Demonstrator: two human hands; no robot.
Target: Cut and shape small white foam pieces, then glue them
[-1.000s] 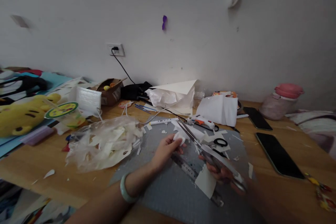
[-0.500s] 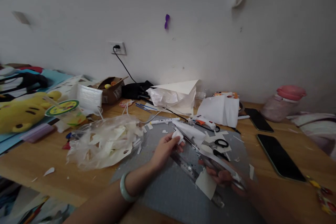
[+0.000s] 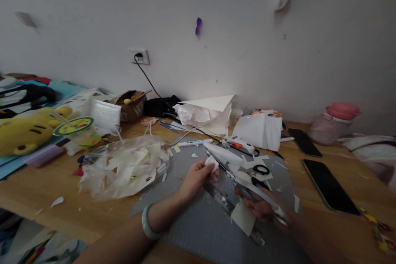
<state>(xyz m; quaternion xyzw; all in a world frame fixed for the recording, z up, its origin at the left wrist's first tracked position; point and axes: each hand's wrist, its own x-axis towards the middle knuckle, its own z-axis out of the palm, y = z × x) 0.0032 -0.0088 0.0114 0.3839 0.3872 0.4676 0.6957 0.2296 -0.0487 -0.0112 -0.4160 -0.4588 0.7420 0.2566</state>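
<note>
My left hand (image 3: 198, 173), with a pale green bangle on its wrist, pinches a small crumpled white piece (image 3: 211, 165), paper or tissue. My right hand (image 3: 260, 208) is wrapped round a long silver-and-white tool (image 3: 280, 214) whose kind I cannot make out; it points up and left towards the left hand. A curled sheet of white paper (image 3: 225, 154) lies just beyond both hands. Black-handled scissors (image 3: 260, 169) rest right of that sheet. Below the hands are a metal ruler (image 3: 218, 196) and a cream paper piece (image 3: 243, 218) lying across it.
A grey cutting mat (image 3: 192, 231) with paper scraps covers the middle of the table. To the left lie a clear bag of scraps (image 3: 123, 169), a lidded cup (image 3: 76, 128) and a yellow plush toy (image 3: 29, 132). Two phones (image 3: 331, 187) and a pink-lidded jar (image 3: 331, 126) are at right.
Both hands stay in nearly the same place with the same things held. The left hand and its white piece have shifted very slightly.
</note>
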